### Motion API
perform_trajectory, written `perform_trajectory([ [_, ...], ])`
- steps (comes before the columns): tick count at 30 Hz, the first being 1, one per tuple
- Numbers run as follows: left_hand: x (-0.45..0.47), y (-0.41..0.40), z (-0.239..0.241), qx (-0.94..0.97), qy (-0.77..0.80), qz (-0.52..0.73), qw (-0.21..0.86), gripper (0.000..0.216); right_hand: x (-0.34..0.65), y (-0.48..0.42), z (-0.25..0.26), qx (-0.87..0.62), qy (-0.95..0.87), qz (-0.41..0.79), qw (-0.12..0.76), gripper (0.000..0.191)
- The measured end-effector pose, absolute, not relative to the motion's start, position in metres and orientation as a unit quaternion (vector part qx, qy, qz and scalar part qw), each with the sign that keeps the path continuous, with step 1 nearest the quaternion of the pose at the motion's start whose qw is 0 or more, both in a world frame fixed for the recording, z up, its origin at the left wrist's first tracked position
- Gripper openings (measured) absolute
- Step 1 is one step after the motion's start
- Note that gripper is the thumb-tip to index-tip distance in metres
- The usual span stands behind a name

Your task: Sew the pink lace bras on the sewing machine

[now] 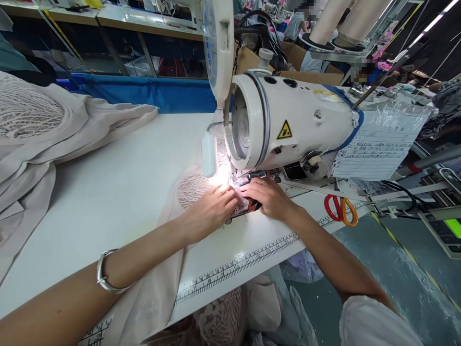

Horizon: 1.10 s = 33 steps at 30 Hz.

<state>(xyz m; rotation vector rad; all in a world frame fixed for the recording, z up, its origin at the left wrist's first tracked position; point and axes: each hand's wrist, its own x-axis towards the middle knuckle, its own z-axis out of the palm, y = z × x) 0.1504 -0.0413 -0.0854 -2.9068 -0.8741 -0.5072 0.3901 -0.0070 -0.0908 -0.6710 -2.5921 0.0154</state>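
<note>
A white sewing machine [291, 125] stands on the white table [118, 187], its lamp lighting the needle area. A beige garment with a lace panel [190, 190] lies under the needle and hangs off the table's front edge. My left hand [212, 209] rests on the fabric just left of the needle, fingers curled down and pressing the cloth. My right hand [270, 198] lies on the fabric right of the needle, fingers pressed together on the cloth near the presser foot. A silver bangle [104, 278] is on my left wrist.
A pile of beige lace garments [39, 129] lies at the table's left. Red and orange scissors [340, 209] lie right of the machine. A ruler strip [252, 257] runs along the table's front edge. A paper sheet [378, 144] hangs off the machine. Another person sits far behind.
</note>
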Motion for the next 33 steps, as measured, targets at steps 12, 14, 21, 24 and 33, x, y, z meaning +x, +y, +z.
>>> perform_trajectory([
  [12, 0.149, -0.041, -0.09, -0.954, -0.271, -0.125, 0.045, 0.043, 0.391, -0.009, -0.087, -0.287, -0.934, 0.016, 0.213, 0.032],
  [14, 0.147, -0.04, -0.091, -0.951, -0.274, -0.134, 0.047, 0.048, 0.392, -0.01, -0.086, -0.288, -0.931, 0.019, 0.222, 0.034],
  [21, 0.142, -0.032, -0.093, -0.945, -0.272, -0.176, 0.047, 0.047, 0.392, -0.01, -0.087, -0.286, -0.924, 0.033, 0.25, 0.031],
  [24, 0.141, -0.03, -0.091, -0.944, -0.278, -0.173, 0.042, 0.046, 0.392, -0.01, -0.086, -0.295, -0.923, 0.034, 0.245, 0.031],
  [33, 0.133, -0.013, -0.097, -0.94, -0.297, -0.169, -0.005, 0.052, 0.39, -0.011, -0.083, -0.324, -0.921, 0.036, 0.215, 0.034],
])
